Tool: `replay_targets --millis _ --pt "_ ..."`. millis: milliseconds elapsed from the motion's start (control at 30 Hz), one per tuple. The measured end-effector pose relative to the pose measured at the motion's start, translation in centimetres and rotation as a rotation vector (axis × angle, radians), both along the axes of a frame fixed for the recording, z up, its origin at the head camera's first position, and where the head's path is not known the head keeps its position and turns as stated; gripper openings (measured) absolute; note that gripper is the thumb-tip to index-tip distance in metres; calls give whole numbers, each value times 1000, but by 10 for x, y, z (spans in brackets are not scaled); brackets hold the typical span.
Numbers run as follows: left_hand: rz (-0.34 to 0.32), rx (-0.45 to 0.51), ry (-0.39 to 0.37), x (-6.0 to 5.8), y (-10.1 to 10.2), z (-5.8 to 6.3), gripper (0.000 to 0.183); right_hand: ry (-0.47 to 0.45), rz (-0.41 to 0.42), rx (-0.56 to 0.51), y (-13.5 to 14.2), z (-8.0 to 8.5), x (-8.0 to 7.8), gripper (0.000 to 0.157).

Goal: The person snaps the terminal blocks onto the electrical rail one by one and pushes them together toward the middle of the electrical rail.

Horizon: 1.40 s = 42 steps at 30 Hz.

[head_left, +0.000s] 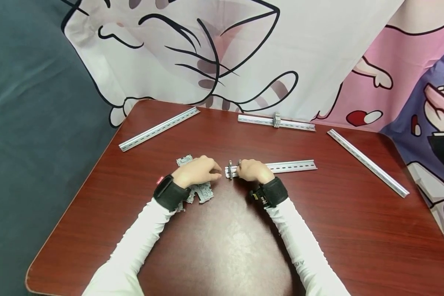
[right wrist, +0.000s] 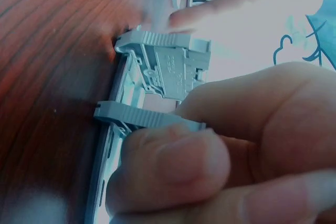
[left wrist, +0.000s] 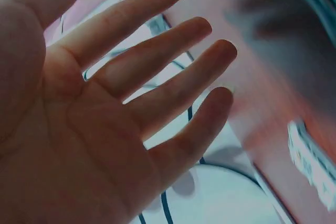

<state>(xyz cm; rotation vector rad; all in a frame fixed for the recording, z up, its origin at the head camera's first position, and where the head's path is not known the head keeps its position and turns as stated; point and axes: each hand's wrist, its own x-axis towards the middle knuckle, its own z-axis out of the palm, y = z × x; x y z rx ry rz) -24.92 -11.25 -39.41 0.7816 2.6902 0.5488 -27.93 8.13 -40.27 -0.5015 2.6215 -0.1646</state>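
At the middle of the table, a slotted metal DIN rail (head_left: 292, 166) lies crosswise. My right hand (head_left: 254, 170) is over its left part and pinches a grey terminal block (right wrist: 142, 116) between thumb and fingers, the block standing on the rail. A second grey terminal block (right wrist: 170, 66) stands at the rail's left end, apart from the pinched one. My left hand (head_left: 200, 170) hovers just left of that end, holding nothing; its fingers (left wrist: 184, 87) look spread and fairly straight in the left wrist view. Loose grey terminal blocks (head_left: 204, 192) lie beneath it, partly hidden by hand and wrist.
One bare rail (head_left: 159, 128) lies slanted at the back left, another rail (head_left: 368, 162) slanted at the right. At the back edge, a rail (head_left: 255, 119) carries a grey block cluster (head_left: 276, 119). A printed cloth (head_left: 318, 53) hangs behind the brown table (head_left: 214, 255).
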Motion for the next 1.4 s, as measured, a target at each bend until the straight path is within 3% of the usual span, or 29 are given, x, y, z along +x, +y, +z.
replay_targets --millis 233,400,500,767,1000,1167,1400 --pt "282 -66 107 -3 -40 10 48 -8 19 -20 3 2 -2 30" --pt "362 -183 13 -7 -56 7 70 -16 3 -23 4 3 -2 33" --pt "371 -207 -17 -9 -60 3 68 -19 -10 -34 6 4 -2 33" --pt "383 -177 63 -12 -66 -6 39 -18 -39 -72 10 4 0 32" --pt "369 -146 119 -13 -70 -12 18 -67 -31 -127 20 8 0 48" --pt "344 -103 120 -11 -68 -12 20 -73 -54 -148 28 17 1 56" --pt "259 -40 150 -6 -55 -5 30 7 -45 -185 34 27 0 46"
